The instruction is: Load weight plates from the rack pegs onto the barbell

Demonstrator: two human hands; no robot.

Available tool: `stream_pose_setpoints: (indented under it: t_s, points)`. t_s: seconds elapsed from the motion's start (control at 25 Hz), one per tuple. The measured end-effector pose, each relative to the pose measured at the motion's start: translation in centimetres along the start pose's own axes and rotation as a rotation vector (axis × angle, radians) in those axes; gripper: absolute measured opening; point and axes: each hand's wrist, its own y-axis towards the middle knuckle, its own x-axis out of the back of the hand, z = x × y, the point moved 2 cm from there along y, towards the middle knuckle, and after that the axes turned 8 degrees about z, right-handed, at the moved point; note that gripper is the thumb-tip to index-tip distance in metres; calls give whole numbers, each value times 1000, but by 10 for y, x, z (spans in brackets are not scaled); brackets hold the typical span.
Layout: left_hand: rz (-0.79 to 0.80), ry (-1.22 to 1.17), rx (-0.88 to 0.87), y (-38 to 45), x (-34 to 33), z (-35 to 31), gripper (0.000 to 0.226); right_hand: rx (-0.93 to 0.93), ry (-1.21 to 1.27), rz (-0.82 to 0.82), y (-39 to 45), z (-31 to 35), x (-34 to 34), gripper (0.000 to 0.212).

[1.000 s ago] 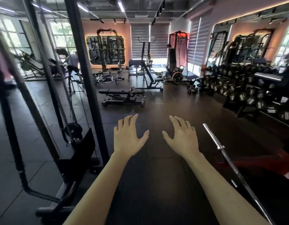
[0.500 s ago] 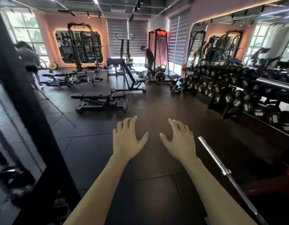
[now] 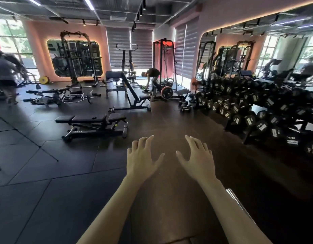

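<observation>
My left hand (image 3: 142,160) and my right hand (image 3: 198,161) are stretched out in front of me, palms down, fingers spread, holding nothing. Only the bare steel sleeve end of the barbell (image 3: 237,201) shows, low on the right beside my right forearm, with no plate on it. No rack pegs with plates are close by. A plate (image 3: 167,92) sits on a far machine, and a yellow plate (image 3: 44,79) leans at the far left wall.
A flat bench (image 3: 92,124) stands ahead left, an incline bench (image 3: 127,92) behind it. A long dumbbell rack (image 3: 257,110) lines the right side. One person (image 3: 153,76) bends down at the back, another (image 3: 4,76) walks at far left. Tripod legs (image 3: 29,138) cross the left floor.
The view has swung right: the dark rack upright at the left has left the frame, and the barbell has slid down toward the lower right. Both hands stay open and spread.
</observation>
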Motion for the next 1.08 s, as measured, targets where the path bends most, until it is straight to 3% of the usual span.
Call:
stream_pose_setpoints:
  t_s: [0.36,0.84,1.08]
  points:
    - [33,-130,-208,289,-150,-16,76,-182,-209,-65,244,-116,-57,69]
    - [149,-168,-492,580,-368,-201,78,-489,-328,-212,473,-386,-85,66]
    - [155,-214,-576,707,-451,-293,79,-551,-395,-253,579,-509,-78,66]
